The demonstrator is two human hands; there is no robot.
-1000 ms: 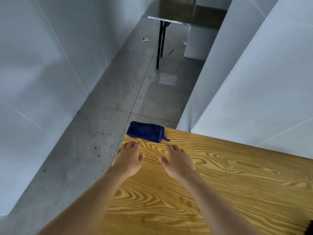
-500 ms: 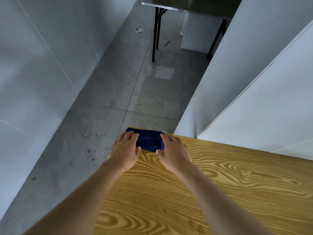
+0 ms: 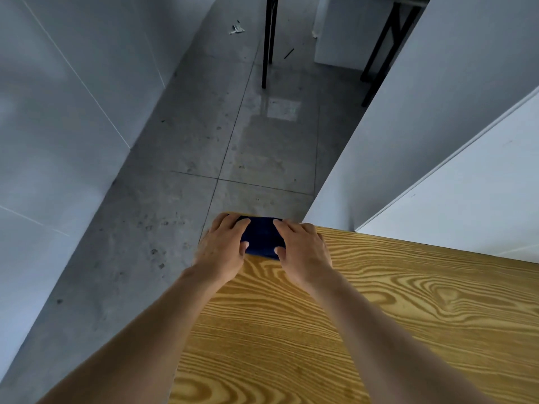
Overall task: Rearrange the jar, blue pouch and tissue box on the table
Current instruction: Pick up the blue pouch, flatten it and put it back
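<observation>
Blue pouch [image 3: 262,239] sits right at the far left corner of the table [image 3: 379,316], basically on the edge w/ bare floor [image 3: 180,214] beyond. Left hand [image 3: 223,249] and right hand [image 3: 302,250] clamp it from both sides, fingers [image 3: 233,224] curled over its top, thumbs at the near edge. White wall panel [image 3: 437,126] is close on the right; tons of open wood nearer the person.

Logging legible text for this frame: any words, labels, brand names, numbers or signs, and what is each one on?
None can be read.
The blue pouch, gripped at its ends by the left hand and right hand, shows plain dark fabric with no visible label.
The wooden table shows only grain.
The white panels and floor carry no print.
</observation>
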